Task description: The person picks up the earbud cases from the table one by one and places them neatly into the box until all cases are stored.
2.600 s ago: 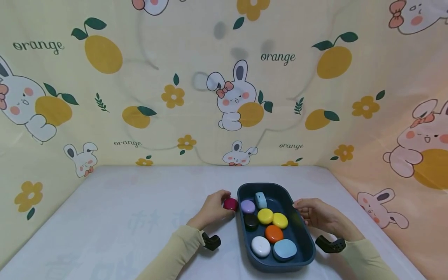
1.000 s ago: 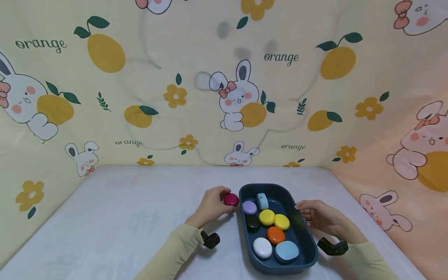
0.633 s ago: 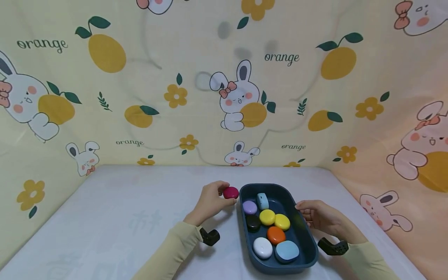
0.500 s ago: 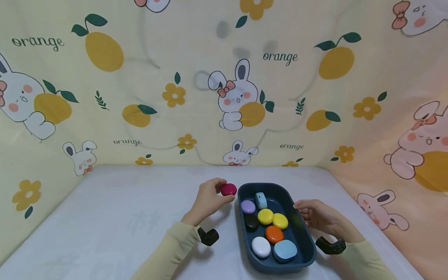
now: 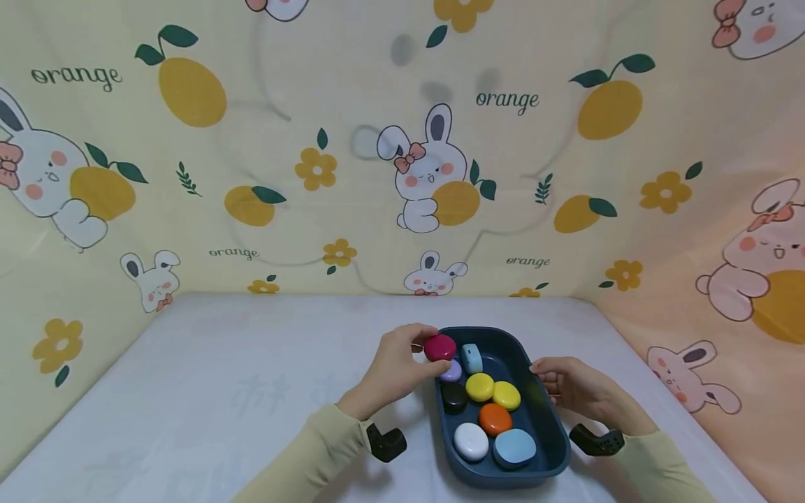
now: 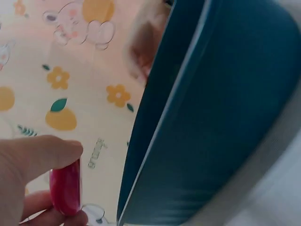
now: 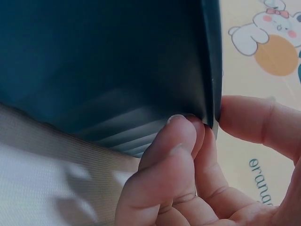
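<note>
My left hand point(image 5: 395, 365) pinches a magenta pebble-shaped case point(image 5: 439, 348) between thumb and fingers, holding it over the far left corner of a dark blue tray point(image 5: 553, 440). In the left wrist view the magenta case point(image 6: 66, 187) shows edge-on beside the tray's wall point(image 6: 221, 117). My right hand point(image 5: 569, 388) grips the tray's right rim, thumb inside and fingers outside, as the right wrist view shows on the rim point(image 7: 210, 61). In the tray lie several cases: purple point(image 5: 451, 372), light blue point(image 5: 470, 358), two yellow point(image 5: 479, 386), black point(image 5: 453, 397), orange point(image 5: 495, 418), white point(image 5: 470, 441).
The tray stands on a white tablecloth point(image 5: 220, 391), near its front right. Cartoon rabbit-and-orange fabric walls point(image 5: 402, 154) close in the back and both sides. Black wrist camera mounts point(image 5: 386, 443) show at both sleeves.
My left hand has lifted the magenta case from the table beside the tray and carried it right, over the tray's far left corner. My right hand stayed on the rim.
</note>
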The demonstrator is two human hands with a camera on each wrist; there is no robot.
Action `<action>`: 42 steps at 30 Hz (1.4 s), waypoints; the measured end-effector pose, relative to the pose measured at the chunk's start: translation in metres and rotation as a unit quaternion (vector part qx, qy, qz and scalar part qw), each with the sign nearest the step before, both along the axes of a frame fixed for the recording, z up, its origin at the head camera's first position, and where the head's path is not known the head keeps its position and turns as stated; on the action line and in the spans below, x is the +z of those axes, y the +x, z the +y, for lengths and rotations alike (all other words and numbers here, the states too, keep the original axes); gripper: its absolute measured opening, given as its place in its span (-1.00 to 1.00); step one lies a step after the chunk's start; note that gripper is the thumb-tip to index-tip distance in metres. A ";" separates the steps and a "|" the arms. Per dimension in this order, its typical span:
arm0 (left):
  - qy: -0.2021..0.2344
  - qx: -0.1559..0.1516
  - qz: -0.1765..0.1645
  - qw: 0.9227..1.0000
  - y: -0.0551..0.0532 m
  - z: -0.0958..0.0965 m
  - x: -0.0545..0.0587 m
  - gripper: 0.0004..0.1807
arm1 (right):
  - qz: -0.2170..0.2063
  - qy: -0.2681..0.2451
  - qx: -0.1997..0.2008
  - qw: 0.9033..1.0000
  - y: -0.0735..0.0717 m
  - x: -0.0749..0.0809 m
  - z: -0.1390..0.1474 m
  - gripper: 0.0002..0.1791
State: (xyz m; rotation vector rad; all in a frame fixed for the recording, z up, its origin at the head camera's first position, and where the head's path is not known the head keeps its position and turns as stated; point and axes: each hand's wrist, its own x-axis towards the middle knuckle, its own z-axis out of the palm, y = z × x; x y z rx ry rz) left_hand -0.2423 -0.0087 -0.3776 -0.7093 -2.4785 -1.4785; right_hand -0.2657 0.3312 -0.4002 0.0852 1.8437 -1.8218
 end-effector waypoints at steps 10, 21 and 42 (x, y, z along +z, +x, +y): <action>0.011 -0.057 -0.025 0.998 0.014 0.013 -0.004 -0.47 | -0.004 0.000 0.006 1.000 0.001 -0.004 0.003 -0.79; -0.005 -0.089 -0.026 0.996 0.020 0.020 -0.010 -0.49 | -0.004 -0.001 0.004 1.000 0.003 -0.003 0.003 -0.80; -0.022 -0.124 -0.019 0.992 0.019 0.024 -0.011 -0.46 | 0.004 -0.002 -0.004 1.000 0.001 0.000 0.001 -0.78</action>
